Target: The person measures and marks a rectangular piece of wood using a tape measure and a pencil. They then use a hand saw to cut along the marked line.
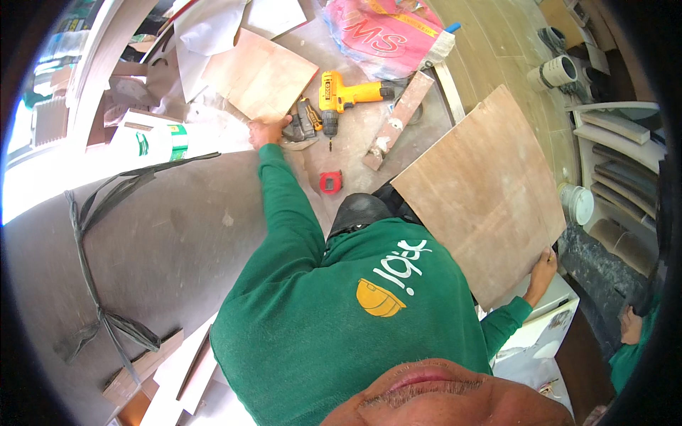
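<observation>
My right hand (543, 271) grips the near right edge of a large plywood sheet (490, 199), which slants beside my body. My left arm stretches forward, and my left hand (268, 133) is closed at the near edge of a smaller plywood board (263, 74); its fingertips are partly hidden. Right of that hand lie a dark-headed hammer (301, 128) and a yellow-and-black hand tool (311, 113). A yellow cordless drill (348, 92) rests on its side, bit toward me. Closer to me sits a red tape measure (330, 182). A plaster-spotted wooden strip (399, 121) lies past the drill.
On the left stands a big grey roll (156, 241) tied with black strips. A pink plastic bag (383, 35) lies ahead. White buckets (554, 74) and a shelf unit with stacked boards (618, 156) line the right. Another person's hand (629, 325) shows at the far right.
</observation>
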A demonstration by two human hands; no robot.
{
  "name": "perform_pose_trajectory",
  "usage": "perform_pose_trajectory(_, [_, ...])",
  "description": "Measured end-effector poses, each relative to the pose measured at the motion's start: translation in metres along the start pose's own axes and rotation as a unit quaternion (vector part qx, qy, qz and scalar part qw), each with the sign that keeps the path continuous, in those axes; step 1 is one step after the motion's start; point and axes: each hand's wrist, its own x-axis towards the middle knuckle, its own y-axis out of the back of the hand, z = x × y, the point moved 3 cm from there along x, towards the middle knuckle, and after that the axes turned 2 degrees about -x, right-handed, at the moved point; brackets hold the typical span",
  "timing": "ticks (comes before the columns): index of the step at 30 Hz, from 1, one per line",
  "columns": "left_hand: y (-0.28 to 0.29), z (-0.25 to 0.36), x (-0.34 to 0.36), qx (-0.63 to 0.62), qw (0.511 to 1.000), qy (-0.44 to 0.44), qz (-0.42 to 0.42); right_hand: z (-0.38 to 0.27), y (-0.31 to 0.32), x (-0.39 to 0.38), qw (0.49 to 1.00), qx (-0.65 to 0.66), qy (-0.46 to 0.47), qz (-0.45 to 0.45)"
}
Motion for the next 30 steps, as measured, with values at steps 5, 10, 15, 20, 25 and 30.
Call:
perform_pose_trajectory(5, [-0.010, 0.006, 0.030, -0.355, 0.917, -0.139, -0.120, -0.002, -0.002, -0.008, 1.000, 0.017, -0.013, -0.004])
perform_pose_trajectory(10, [0.036, 0.080, 0.007, -0.733, 0.638, 0.017, -0.234, 0.007, -0.004, -0.009, 0.999, 0.033, -0.028, 0.013])
perform_pose_trajectory(15, [0.071, 0.120, 0.014, -0.782, 0.569, -0.037, -0.252, -0.021, 0.008, -0.021, 0.999, 0.037, -0.031, 0.011])
perform_pose_trajectory(20, [0.090, 0.143, -0.072, -0.791, 0.539, -0.073, -0.281, -0.004, 0.020, -0.034, 0.997, 0.002, -0.030, 0.065])
perform_pose_trajectory(25, [0.063, 0.137, -0.077, -0.757, 0.599, -0.095, -0.244, -0.017, 0.037, -0.033, 0.995, -0.042, 0.039, 0.083])
perform_pose_trajectory(30, [0.031, 0.139, -0.085, -0.763, 0.576, -0.108, -0.272, -0.044, 0.036, -0.044, 0.996, -0.004, 0.000, 0.087])
